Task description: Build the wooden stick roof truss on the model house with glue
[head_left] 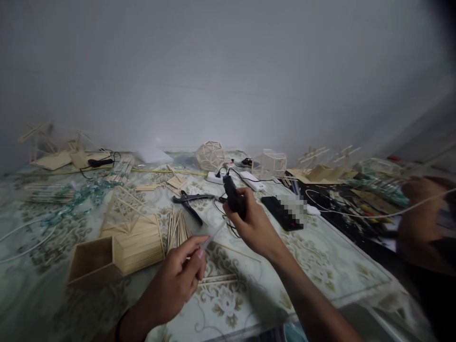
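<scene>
My right hand [251,221] is closed round a black glue gun [233,194], its cord trailing back toward a white power strip [217,177]. My left hand [176,280] pinches a clear glue stick [213,236] whose far end points at the rear of the gun. Both hands hover over the patterned tablecloth [320,266]. Just left of my left hand lies a box-shaped model of wooden sticks [117,251], and a bundle of loose sticks [178,228] sits behind my fingers.
Black pliers [190,199] lie behind the sticks. Two lattice stick models [210,155] [270,164] stand near the wall. A black phone [283,211] lies right of the gun. Another person's hand [420,190] works at the far right among clutter.
</scene>
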`<state>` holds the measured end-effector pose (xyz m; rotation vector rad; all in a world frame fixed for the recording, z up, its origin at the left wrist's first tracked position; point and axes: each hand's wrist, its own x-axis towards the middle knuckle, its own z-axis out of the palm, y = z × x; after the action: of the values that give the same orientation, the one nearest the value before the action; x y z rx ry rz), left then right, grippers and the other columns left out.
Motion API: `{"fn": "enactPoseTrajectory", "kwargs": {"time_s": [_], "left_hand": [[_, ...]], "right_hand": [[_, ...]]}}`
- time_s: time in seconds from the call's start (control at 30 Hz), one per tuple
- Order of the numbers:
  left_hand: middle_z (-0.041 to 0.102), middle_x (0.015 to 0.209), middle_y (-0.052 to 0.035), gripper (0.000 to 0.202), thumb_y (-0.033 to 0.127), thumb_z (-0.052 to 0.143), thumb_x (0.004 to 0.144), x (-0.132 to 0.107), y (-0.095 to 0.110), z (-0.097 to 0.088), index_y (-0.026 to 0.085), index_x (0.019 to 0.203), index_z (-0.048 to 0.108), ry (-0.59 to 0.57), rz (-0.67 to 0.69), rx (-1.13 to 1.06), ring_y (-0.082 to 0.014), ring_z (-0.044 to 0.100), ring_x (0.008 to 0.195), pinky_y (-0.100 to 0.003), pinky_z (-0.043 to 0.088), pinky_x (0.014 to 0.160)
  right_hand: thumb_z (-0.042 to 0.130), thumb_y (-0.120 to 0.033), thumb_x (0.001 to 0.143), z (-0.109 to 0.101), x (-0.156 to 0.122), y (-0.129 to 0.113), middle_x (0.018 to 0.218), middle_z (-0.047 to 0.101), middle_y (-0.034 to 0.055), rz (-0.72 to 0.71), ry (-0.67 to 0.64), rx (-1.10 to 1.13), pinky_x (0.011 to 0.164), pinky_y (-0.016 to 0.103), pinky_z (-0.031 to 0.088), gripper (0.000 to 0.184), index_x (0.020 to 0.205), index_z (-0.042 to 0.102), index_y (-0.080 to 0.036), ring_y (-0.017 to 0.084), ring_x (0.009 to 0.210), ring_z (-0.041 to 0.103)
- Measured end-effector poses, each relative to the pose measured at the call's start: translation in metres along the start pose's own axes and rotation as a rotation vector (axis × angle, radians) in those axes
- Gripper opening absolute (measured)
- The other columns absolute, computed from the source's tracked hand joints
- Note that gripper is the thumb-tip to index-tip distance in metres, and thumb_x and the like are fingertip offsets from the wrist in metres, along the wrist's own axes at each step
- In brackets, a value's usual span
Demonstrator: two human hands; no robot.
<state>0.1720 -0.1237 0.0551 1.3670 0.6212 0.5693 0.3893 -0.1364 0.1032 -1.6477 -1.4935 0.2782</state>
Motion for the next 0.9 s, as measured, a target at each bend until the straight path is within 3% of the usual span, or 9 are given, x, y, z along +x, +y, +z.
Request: {"fn": "enactPoseTrajectory", "kwargs": {"time_s": [0.13,0.3,0.47,0.9], "left_hand": [[0.052,0.076,0.0051,0.066,0.073,0.054,0.1,-0.011,-0.005,-0.005,0.015,0.131,0.062,0.004,-0.007,-0.013,-0.0018,0.034,0.042,-0.018,0.023,0.041],[0.053,0.076,0.0052,0.063,0.073,0.055,0.1,-0.015,-0.009,-0.01,0.017,0.13,0.06,0.12,0.033,-0.008,-0.0012,0.034,0.041,-0.017,0.023,0.041],[0.053,0.076,0.0053,0.059,0.07,0.056,0.101,-0.015,-0.007,-0.008,0.017,0.126,0.06,0.112,0.051,0.003,-0.0015,0.035,0.043,-0.017,0.026,0.042],[0.054,0.075,0.0053,0.057,0.068,0.057,0.101,-0.013,-0.004,-0.01,0.017,0.126,0.062,0.155,0.029,-0.016,-0.002,0.037,0.041,-0.018,0.025,0.041]], "right_hand": [[0.052,-0.036,0.092,0.0,0.0,0.009,0.1,0.067,0.0081,-0.045,-0.044,-0.023,0.071,0.036,0.046,0.028,0.115,0.043,-0.022,0.023,0.079,0.059],[0.05,-0.037,0.096,0.0,-0.002,0.009,0.106,0.067,0.0114,-0.042,0.022,-0.053,0.077,0.04,0.05,0.028,0.118,0.041,-0.022,0.026,0.087,0.063],[0.049,-0.032,0.097,0.003,-0.007,0.005,0.109,0.067,0.0144,-0.086,0.036,-0.15,0.083,0.044,0.051,0.031,0.124,0.04,-0.02,0.03,0.092,0.065],[0.052,-0.021,0.097,0.018,-0.013,0.013,0.108,0.061,0.013,-0.241,0.121,-0.28,0.08,0.045,0.047,0.026,0.122,0.043,-0.022,0.03,0.089,0.059]]}}
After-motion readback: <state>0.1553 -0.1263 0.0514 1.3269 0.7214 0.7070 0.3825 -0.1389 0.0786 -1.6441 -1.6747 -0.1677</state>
